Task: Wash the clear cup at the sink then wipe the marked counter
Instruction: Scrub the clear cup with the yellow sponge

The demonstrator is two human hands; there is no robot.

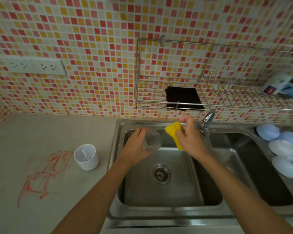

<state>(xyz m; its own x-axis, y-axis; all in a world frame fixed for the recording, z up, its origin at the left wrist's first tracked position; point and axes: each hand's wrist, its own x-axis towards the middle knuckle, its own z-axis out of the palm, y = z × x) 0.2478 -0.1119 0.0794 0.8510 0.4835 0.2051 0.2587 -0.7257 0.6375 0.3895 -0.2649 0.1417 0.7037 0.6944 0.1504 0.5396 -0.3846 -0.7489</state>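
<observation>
- Left hand (135, 146) grips the clear cup (152, 140) over the sink (159, 191).
- Right hand (190, 137) pinches a yellow sponge (174, 132), just beside the cup.
- Red marks (44, 173) on the counter (57, 132), left of both hands.

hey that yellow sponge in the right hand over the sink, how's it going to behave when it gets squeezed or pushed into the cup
The yellow sponge already bulges and folds where the right hand grips it, so it is probably soft and floppy and should squash to fit the clear cup held by the left hand. It looks light for its size. If wet or soapy, it may slip.
</observation>
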